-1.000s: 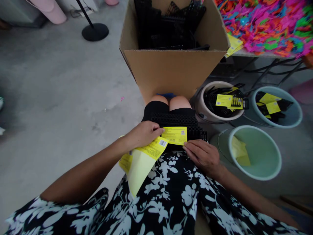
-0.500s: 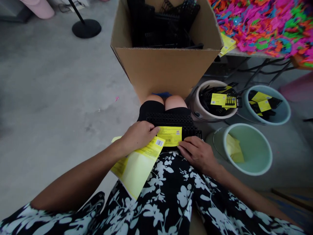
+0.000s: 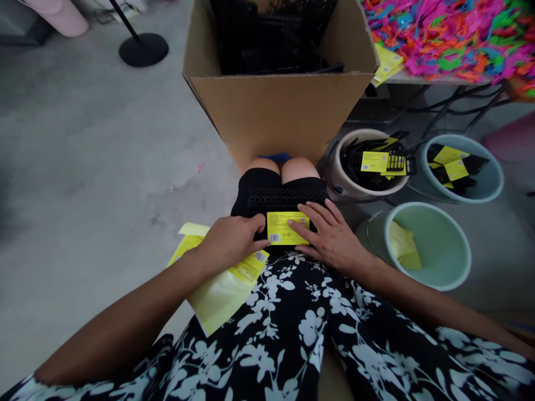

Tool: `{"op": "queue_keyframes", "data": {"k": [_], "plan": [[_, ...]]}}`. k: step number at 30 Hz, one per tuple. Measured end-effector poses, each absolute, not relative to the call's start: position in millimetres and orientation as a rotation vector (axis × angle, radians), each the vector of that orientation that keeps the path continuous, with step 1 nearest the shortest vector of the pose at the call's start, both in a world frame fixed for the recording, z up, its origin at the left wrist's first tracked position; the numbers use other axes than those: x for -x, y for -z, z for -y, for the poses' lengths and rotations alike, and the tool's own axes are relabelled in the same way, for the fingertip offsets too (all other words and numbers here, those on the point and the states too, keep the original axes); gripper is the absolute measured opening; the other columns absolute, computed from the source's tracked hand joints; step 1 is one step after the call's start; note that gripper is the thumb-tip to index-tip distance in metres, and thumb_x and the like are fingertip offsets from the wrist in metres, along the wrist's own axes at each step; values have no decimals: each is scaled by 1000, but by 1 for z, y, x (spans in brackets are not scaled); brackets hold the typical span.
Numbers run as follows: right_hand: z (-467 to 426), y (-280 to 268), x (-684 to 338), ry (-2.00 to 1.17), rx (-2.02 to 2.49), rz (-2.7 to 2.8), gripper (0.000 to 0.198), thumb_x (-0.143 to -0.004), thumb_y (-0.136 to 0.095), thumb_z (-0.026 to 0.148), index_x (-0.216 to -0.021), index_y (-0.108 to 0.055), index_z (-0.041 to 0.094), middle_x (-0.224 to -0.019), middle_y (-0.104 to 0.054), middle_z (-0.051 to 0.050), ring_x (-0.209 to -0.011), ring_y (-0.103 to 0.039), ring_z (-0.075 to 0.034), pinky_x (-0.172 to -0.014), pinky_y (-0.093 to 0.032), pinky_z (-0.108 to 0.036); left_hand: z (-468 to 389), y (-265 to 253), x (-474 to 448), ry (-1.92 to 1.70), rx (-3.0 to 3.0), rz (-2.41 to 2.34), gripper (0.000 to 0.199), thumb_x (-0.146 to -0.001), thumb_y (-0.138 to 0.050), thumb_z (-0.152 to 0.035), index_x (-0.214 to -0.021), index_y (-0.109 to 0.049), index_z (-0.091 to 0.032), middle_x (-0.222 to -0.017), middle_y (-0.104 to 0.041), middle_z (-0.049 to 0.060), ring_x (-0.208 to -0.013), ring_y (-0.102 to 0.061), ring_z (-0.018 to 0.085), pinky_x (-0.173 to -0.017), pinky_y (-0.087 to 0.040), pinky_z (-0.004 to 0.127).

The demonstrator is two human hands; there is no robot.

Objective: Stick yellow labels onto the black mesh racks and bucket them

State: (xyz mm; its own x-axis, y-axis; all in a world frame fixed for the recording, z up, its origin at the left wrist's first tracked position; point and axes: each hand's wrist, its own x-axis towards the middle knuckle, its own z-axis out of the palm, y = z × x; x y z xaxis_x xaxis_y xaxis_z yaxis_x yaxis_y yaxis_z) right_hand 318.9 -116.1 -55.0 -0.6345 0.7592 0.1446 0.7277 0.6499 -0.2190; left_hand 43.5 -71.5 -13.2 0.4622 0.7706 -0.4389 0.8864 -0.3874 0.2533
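A black plastic lattice piece (image 3: 280, 198) lies across my lap, with a yellow printed label (image 3: 279, 227) flat on its near part. My right hand (image 3: 332, 239) is open, its fingers spread over the label's right half. Beside the label's left edge, my left hand (image 3: 232, 236) is closed, thumb and forefinger close to that edge. A sheet of yellow labels (image 3: 223, 295) with a pale backing hangs from under this hand. The piece's right part is covered by my right hand.
An open cardboard box (image 3: 280, 106) of black plastic parts stands ahead. To the right are a cream bucket (image 3: 334, 172) and a blue bucket (image 3: 493, 181) with labelled black pieces, and a green bucket (image 3: 451, 245) with yellow sheets. Colourful plastic pieces (image 3: 451, 39) cover a table.
My right hand has moved from the label's lower right corner onto its face, fingers now spread. My left hand and the label sheet have shifted slightly left, away from the label.
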Motion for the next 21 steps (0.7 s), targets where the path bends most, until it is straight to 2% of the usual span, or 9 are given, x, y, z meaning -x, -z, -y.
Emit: {"op": "queue_keyframes", "data": {"k": [2,5,7,9,12,15,19,21], "plan": [[114,56,-323,-193,1173,2678,56,-97,-72,47,-148,-58,29,-163,-47,-15,-150,-42,-37,-126,-28,-66,74,11,-42,393,-2321,-1340,41,-96,-61,-61,-111,-61,-23,-81,-75,5,-68,-65,24,-56,-19,33],[112,55,-328,-168,1096,2716,54,-98,-70,49,-148,-59,29,-163,-46,-16,-149,-43,-36,-124,-31,-65,77,8,-42,384,-2448,-1262,51,-101,-55,-61,-135,-56,-23,-98,-78,9,-78,-71,28,-57,-22,33],[111,55,-330,-162,1037,2735,58,-98,-70,52,-149,-57,29,-165,-45,-16,-151,-41,-37,-124,-30,-66,78,7,-42,391,-2526,-1226,62,-102,-50,-63,-154,-44,-30,-107,-78,9,-85,-73,29,-58,-26,33],[111,58,-332,-150,994,2741,60,-97,-71,53,-150,-56,31,-166,-44,-15,-153,-38,-37,-124,-29,-68,78,7,-41,440,-2548,-1239,71,-102,-47,-67,-164,-32,-35,-106,-78,9,-85,-73,30,-58,-30,32],[111,62,-336,-119,984,2740,57,-98,-71,46,-150,-56,32,-166,-43,-14,-154,-38,-36,-124,-28,-69,77,7,-37,519,-2542,-1256,81,-99,-53,-68,-167,-25,-34,-101,-78,11,-83,-74,32,-59,-36,32],[108,61,-338,-88,961,2745,52,-99,-69,45,-148,-58,32,-166,-43,-15,-152,-40,-36,-124,-31,-66,75,7,-31,586,-2546,-1251,86,-97,-60,-61,-169,-22,-33,-99,-78,11,-81,-75,35,-59,-40,34],[101,49,-337,-55,909,2729,44,-100,-66,47,-140,-65,29,-161,-50,-16,-143,-49,-33,-124,-32,-62,63,9,-20,529,-2457,-1299,87,-94,-62,-60,-168,-27,-32,-99,-79,11,-82,-75,35,-62,-44,35],[101,41,-338,-35,920,2705,44,-100,-65,47,-139,-64,27,-158,-52,-17,-140,-50,-32,-124,-32,-61,54,7,-13,418,-2355,-1338,91,-91,-60,-67,-167,-29,-30,-86,-77,6,-74,-73,32,-62,-44,35]]}}
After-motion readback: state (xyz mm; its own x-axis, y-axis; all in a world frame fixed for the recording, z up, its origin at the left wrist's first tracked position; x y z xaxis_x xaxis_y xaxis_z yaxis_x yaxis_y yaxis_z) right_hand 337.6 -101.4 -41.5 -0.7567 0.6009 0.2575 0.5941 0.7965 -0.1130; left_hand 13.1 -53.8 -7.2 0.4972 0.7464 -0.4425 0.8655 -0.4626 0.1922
